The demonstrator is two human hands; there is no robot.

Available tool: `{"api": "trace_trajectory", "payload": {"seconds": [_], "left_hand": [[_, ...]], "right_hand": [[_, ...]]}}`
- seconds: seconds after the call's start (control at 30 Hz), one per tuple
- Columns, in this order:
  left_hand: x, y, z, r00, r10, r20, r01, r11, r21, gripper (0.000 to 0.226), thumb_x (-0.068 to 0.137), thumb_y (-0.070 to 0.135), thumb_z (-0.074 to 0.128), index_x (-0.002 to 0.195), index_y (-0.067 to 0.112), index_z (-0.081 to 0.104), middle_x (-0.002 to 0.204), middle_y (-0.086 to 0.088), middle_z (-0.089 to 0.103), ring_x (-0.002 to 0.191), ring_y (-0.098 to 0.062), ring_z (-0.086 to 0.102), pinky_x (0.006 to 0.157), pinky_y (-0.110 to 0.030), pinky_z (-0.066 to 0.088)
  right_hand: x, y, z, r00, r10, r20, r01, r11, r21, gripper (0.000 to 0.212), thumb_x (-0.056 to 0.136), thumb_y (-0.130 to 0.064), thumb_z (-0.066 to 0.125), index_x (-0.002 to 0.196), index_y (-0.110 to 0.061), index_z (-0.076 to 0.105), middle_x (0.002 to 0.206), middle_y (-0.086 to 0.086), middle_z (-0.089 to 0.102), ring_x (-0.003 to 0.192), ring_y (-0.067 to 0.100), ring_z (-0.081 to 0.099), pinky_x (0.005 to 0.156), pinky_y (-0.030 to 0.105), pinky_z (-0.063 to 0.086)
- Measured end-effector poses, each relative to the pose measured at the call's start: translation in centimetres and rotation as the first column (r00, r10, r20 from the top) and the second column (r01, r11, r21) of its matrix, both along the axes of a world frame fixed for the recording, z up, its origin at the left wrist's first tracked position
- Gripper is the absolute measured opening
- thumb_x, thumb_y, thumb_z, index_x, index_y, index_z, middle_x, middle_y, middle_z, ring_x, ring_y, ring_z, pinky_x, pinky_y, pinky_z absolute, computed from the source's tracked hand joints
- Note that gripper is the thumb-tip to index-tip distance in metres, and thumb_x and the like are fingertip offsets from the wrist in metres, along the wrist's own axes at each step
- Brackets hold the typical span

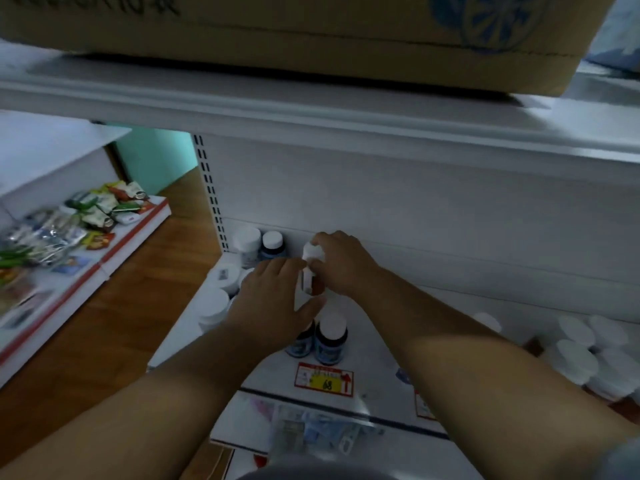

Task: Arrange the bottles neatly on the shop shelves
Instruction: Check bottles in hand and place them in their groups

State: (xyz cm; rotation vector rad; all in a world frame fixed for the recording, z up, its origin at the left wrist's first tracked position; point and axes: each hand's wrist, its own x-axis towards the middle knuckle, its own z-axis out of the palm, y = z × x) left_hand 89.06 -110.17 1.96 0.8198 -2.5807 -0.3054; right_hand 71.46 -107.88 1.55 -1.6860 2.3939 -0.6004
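On the white shop shelf (433, 327) my right hand (341, 263) grips a white-capped bottle with a brown label (313, 271) near its cap. My left hand (273, 299) lies over a row of bottles just left of it, thumb against a white bottle; whether it grips one is hidden. Two dark blue bottles with white caps (329, 337) stand in front of my hands. More white-capped bottles (258, 245) stand at the back left and along the shelf's left edge (213, 306). A group of white-capped bottles (585, 351) fills the shelf's right side.
A cardboard box (311, 36) sits on the shelf above. A red and yellow price tag (325, 380) marks the shelf's front edge. To the left, a lower shelf holds snack packets (86, 220) beside a wooden floor (114, 317). Packaged goods (311, 431) lie on the shelf below.
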Motion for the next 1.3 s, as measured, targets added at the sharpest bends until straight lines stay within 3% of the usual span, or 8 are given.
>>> {"api": "trace_trajectory", "payload": {"seconds": [0.2,0.37,0.5,0.63,0.77,0.93,1.17,1.3], "left_hand": [[1.9,-1.6,0.3,0.999,0.036,0.024,-0.036,0.999,0.010,0.058,0.088,0.055,0.055,0.137,0.026,0.043,0.136,0.002,0.050,0.125,-0.019,0.042,0.102,-0.031,0.032],[1.6,-1.7,0.7,0.994,0.046,-0.097,-0.036,0.994,0.099,0.059,0.086,0.056,0.058,0.134,0.024,0.044,0.132,0.003,0.050,0.122,-0.018,0.044,0.099,-0.030,0.033],[-1.2,0.5,1.3,0.954,0.006,-0.300,0.066,0.972,0.226,0.060,0.082,0.061,0.055,0.128,0.023,0.050,0.121,0.004,0.054,0.110,-0.014,0.051,0.090,-0.029,0.042],[-5.0,5.2,2.9,0.949,-0.160,-0.270,0.283,0.808,0.517,0.030,0.089,0.053,0.053,0.113,0.034,0.052,0.094,0.018,0.059,0.084,-0.003,0.056,0.067,-0.012,0.037],[-8.3,11.1,3.3,0.916,-0.261,-0.304,0.397,0.688,0.608,0.021,0.085,0.047,0.065,0.100,0.036,0.054,0.082,0.014,0.061,0.071,0.007,0.057,0.054,-0.007,0.039],[-12.2,18.9,2.5,0.914,-0.280,-0.294,0.382,0.838,0.390,0.058,0.061,0.061,0.075,0.104,0.035,0.047,0.091,0.012,0.061,0.083,-0.010,0.059,0.070,-0.031,0.051],[-17.7,31.6,1.8,0.831,-0.426,-0.358,0.556,0.669,0.494,0.063,0.064,0.075,0.057,0.115,0.040,0.044,0.101,0.022,0.058,0.088,0.005,0.058,0.070,-0.016,0.045],[-20.1,36.5,1.1,0.839,-0.424,-0.343,0.544,0.686,0.483,0.067,0.063,0.076,0.055,0.118,0.038,0.045,0.106,0.020,0.059,0.093,0.005,0.057,0.078,-0.022,0.050]], "right_hand": [[1.9,-3.3,-0.8,0.985,-0.166,-0.055,0.168,0.986,0.018,0.042,0.087,-0.039,0.059,0.116,-0.012,0.045,0.115,0.016,0.051,0.103,0.034,0.053,0.081,0.037,0.043],[1.3,0.8,1.9,0.879,-0.214,0.425,0.345,0.903,-0.257,0.014,0.085,-0.019,0.057,0.098,-0.016,0.051,0.091,0.001,0.058,0.077,0.016,0.056,0.055,0.025,0.040],[0.8,6.5,3.9,0.726,-0.059,0.685,0.500,0.729,-0.468,0.006,0.083,-0.012,0.049,0.086,-0.014,0.054,0.083,0.001,0.056,0.073,0.012,0.051,0.061,0.026,0.043],[0.1,12.6,6.3,0.725,-0.013,0.688,0.530,0.648,-0.546,0.010,0.078,-0.017,0.047,0.085,-0.013,0.054,0.081,-0.003,0.054,0.073,0.010,0.050,0.063,0.021,0.043],[-0.8,18.7,7.5,0.663,-0.133,0.737,0.673,0.538,-0.508,0.013,0.070,-0.035,0.060,0.082,-0.029,0.057,0.083,-0.006,0.059,0.077,0.013,0.056,0.066,0.035,0.048],[-1.4,27.8,7.5,0.597,-0.265,0.757,0.741,0.543,-0.395,0.031,0.083,-0.029,0.071,0.109,-0.038,0.055,0.096,0.000,0.065,0.075,0.019,0.067,0.049,0.031,0.054],[-7.1,42.2,6.4,0.555,-0.188,0.810,0.737,0.562,-0.375,0.032,0.093,-0.006,0.055,0.115,-0.029,0.057,0.099,0.006,0.066,0.086,0.017,0.066,0.070,0.032,0.057],[-10.3,47.0,6.2,0.582,-0.178,0.793,0.690,0.625,-0.366,0.031,0.093,-0.005,0.053,0.117,-0.025,0.056,0.098,0.004,0.064,0.082,0.010,0.063,0.066,0.024,0.052]]}}
